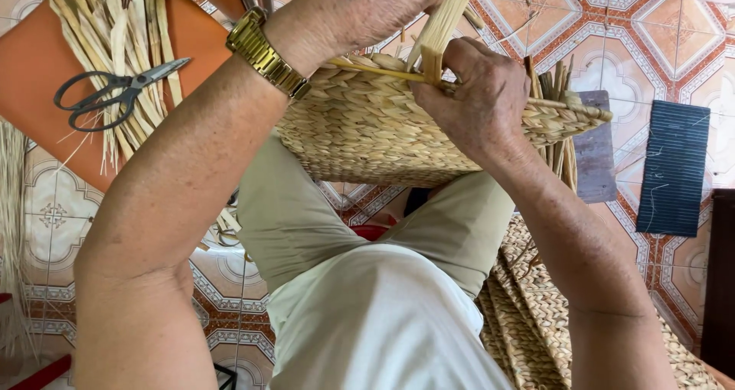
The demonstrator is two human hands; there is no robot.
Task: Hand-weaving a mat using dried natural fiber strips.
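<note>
A woven straw basket (367, 130) rests on my lap, against my khaki trousers. My right hand (478, 99) is closed on a flat bundle of straw strands (440, 30) where it bends over the basket's rim. The strands run up to my left hand (360, 7), which wears a gold watch at the wrist and is closed around their upper end at the top edge of the view; its fingers are mostly hidden. Loose strand ends (555, 84) stick out at the basket's right corner.
Scissors (115, 91) lie on a pile of dry straw strips on an orange board (31, 76) at the upper left. A grey board (596, 149) and a dark ribbed mat (674, 168) lie on the patterned tile floor at right. A woven mat (528, 321) lies by my right leg.
</note>
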